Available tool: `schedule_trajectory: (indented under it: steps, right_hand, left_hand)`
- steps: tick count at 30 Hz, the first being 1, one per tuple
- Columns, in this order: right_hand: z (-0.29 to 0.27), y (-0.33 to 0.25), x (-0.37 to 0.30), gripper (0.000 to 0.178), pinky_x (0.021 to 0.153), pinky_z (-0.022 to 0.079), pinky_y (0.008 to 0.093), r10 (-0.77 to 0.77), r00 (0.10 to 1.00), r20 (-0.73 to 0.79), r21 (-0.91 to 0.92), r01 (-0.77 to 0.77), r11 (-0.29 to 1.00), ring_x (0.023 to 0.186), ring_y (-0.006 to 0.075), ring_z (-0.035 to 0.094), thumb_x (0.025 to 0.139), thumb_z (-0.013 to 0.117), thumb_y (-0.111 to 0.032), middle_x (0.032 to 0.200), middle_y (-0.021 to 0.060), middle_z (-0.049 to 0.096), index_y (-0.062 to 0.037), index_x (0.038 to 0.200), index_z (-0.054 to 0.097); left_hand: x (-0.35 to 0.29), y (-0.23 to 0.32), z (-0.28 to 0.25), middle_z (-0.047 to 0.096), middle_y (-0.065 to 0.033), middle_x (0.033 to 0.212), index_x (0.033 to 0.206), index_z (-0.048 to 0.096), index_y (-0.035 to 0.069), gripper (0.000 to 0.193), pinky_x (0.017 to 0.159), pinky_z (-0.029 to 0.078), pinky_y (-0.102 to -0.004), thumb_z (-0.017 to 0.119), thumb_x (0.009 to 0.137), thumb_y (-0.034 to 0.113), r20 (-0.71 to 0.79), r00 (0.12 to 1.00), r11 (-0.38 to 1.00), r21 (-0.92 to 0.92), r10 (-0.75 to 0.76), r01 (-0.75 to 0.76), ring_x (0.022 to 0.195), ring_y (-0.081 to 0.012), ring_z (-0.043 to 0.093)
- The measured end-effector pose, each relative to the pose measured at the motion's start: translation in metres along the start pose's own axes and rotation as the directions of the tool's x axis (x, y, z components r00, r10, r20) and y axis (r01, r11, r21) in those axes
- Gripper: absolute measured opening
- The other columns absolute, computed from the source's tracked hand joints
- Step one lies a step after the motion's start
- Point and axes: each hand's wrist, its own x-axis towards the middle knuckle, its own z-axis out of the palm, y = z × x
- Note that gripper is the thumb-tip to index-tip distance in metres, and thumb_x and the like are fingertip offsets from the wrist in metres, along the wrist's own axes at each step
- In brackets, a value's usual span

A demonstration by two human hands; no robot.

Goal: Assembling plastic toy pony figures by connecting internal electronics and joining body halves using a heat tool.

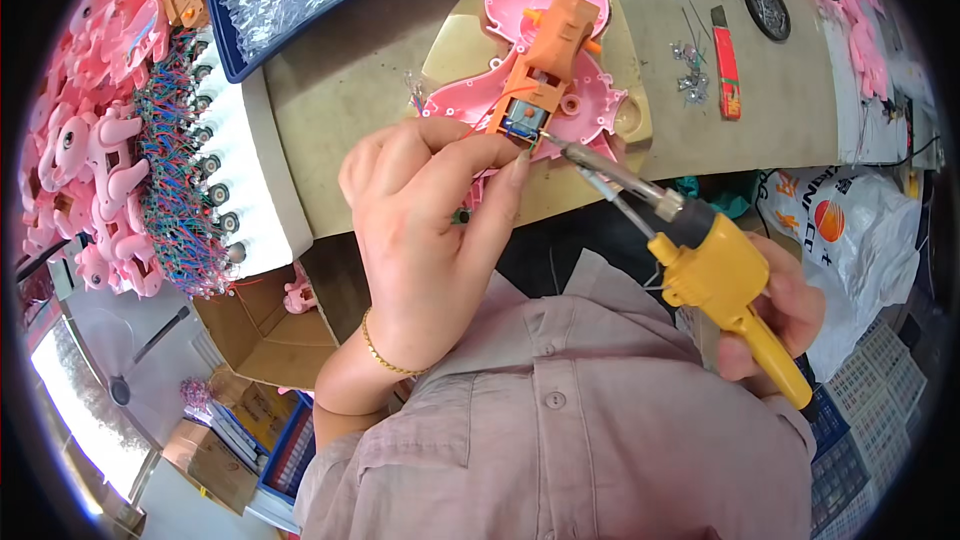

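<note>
My right hand [790,300] grips a yellow soldering gun [715,265] by its handle. Its thin metal tip reaches up-left to the end of a small motor [525,118]. That motor sits in an orange plastic gearbox [560,40], lying on a pink toy shell half [470,100] in a tan holding fixture [455,50]. At the motor's lower end my left hand [425,195] is closed in a pinch of thumb and forefinger. Thin coloured wires show by those fingertips; what exactly they hold is too small to tell.
Blue trays [290,0] of clear plastic parts stand at the back left. Bundled coloured wires [180,170] and piled pink toys [95,155] lie left. A red box cutter [726,70], small metal pieces [690,75] and a black oval item [766,0] are on the right.
</note>
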Motion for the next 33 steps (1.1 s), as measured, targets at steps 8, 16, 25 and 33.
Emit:
schedule_trajectory:
  steps: [8,16,25,33]
  right_hand:
    - [0.019,0.007,0.010,0.050,0.084,0.049,0.0382,-0.223,0.948,-0.226,-0.041,0.219,0.975,0.105,0.0346,0.059,0.079,0.061,0.001,0.120,0.0319,0.051,0.0030,0.126,0.044]
    - [0.004,0.008,0.001,0.040,0.084,0.050,0.0432,-0.130,0.991,0.036,-0.113,0.133,0.985,0.101,0.0390,0.060,0.078,0.071,-0.007,0.116,0.0361,0.051,0.0012,0.109,0.047]
    - [0.004,0.018,-0.020,0.065,0.094,0.044,0.0439,-0.223,0.935,-0.274,-0.161,0.184,0.970,0.110,0.0382,0.054,0.084,0.070,-0.022,0.123,0.0368,0.045,0.0006,0.132,0.033]
    - [-0.007,0.009,-0.008,0.060,0.086,0.048,0.0351,0.002,0.746,-0.666,-0.160,-0.145,0.977,0.105,0.0257,0.055,0.087,0.056,-0.031,0.124,0.0180,0.050,0.0022,0.132,0.036]
  left_hand:
    - [0.002,0.001,0.002,0.058,-0.0011,0.080,0.081,0.066,0.010,0.010,0.079,0.033,-0.0326,0.071,0.073,0.010,-0.013,1.000,0.999,-0.030,0.027,-0.027,0.080,-0.0197,0.051]
    - [0.003,0.001,-0.001,0.056,-0.0042,0.079,0.080,0.065,0.004,0.007,0.069,0.036,-0.0285,0.069,0.076,0.008,0.017,1.000,1.000,-0.015,0.015,-0.015,0.075,-0.0175,0.046]
    - [0.003,-0.002,-0.003,0.057,-0.0015,0.080,0.082,0.065,0.010,0.011,0.082,0.034,-0.0347,0.071,0.073,0.011,0.023,1.000,1.000,0.012,0.011,-0.011,0.082,-0.0207,0.052]
    - [0.012,-0.008,-0.013,0.063,-0.0168,0.103,0.110,0.061,-0.002,0.029,0.073,0.050,-0.0268,0.062,0.081,-0.002,-0.384,0.882,0.883,-0.264,0.272,-0.387,0.087,-0.0177,0.061]
